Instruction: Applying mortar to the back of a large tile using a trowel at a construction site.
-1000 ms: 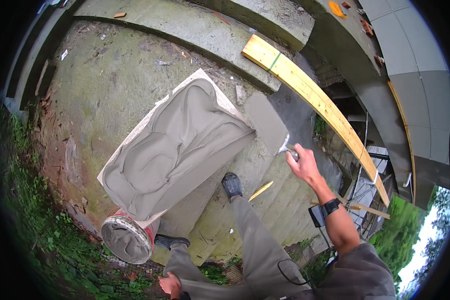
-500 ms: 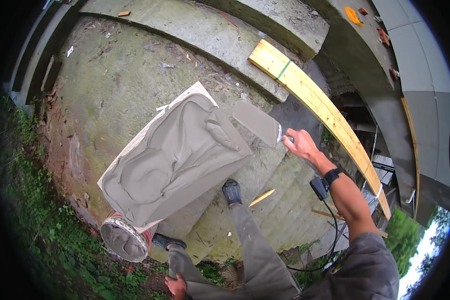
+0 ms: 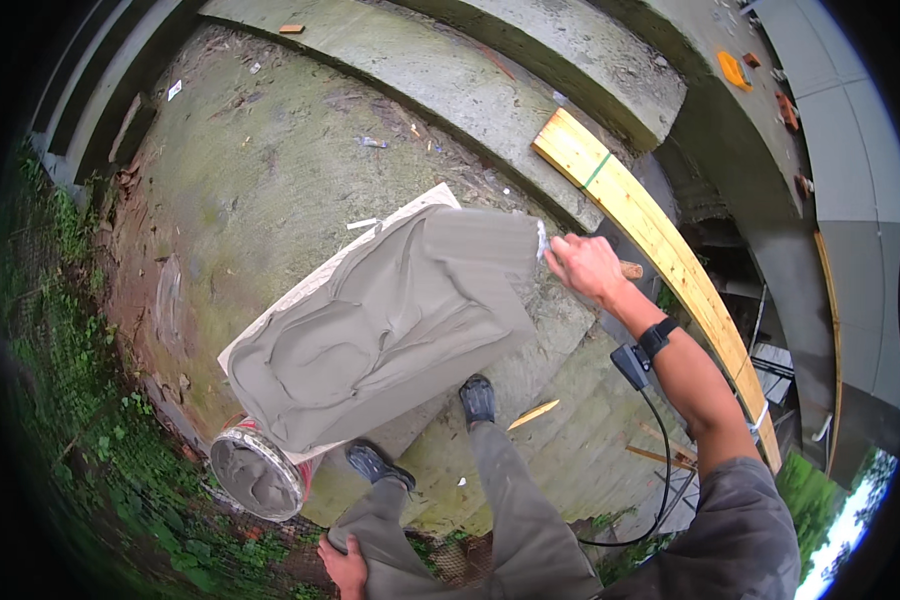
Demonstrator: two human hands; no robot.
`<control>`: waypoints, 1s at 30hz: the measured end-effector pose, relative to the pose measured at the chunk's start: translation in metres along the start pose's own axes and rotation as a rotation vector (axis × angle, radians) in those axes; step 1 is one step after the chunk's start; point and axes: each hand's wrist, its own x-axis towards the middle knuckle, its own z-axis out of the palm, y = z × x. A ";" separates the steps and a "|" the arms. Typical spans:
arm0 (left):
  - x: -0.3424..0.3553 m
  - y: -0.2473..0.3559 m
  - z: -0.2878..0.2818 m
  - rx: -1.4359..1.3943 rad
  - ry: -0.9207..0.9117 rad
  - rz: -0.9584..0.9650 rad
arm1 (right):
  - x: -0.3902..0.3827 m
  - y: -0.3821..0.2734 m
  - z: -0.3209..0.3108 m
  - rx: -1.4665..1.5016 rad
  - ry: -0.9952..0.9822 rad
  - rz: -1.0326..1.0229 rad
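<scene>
My right hand (image 3: 585,266) is closed round the wooden handle of a trowel (image 3: 482,247). Its wide, flat blade is coated with grey mortar and lies over the far right corner of the mortar heap, apparently touching it. The wet mortar (image 3: 315,365) covers most of a pale rectangular board (image 3: 288,312), with a round hollow and folded ridges in its surface. My left hand (image 3: 345,568) rests on my left leg, low in the view, fingers spread and holding nothing.
Beside the board's near left corner stands a bucket (image 3: 260,472) of mortar. Long yellow timber planks (image 3: 660,245) lie to the right, near concrete steps (image 3: 410,95). A wood splinter (image 3: 533,414) lies by my right shoe (image 3: 477,398). Green plants (image 3: 80,430) grow at the left.
The trowel has swung left from beside the board onto the mortar's far right part, where a curled ridge was. My left foot has shifted rightward. The whole view has shifted slightly.
</scene>
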 end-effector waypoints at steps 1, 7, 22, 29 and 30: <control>-0.002 0.008 -0.011 -0.048 -0.003 -0.003 | 0.011 0.004 -0.003 -0.005 -0.008 0.027; 0.008 -0.007 -0.010 -0.185 0.086 -0.003 | 0.058 0.004 -0.044 0.039 -0.045 0.209; 0.049 0.027 -0.053 -0.057 -0.030 -0.264 | 0.241 -0.209 -0.085 -0.154 -0.683 -0.182; 0.070 0.026 -0.061 -0.041 -0.046 -0.310 | 0.198 -0.259 -0.075 -0.064 -0.328 0.078; 0.071 0.030 -0.065 -0.033 -0.072 -0.318 | 0.178 -0.270 -0.079 -0.048 -0.328 0.043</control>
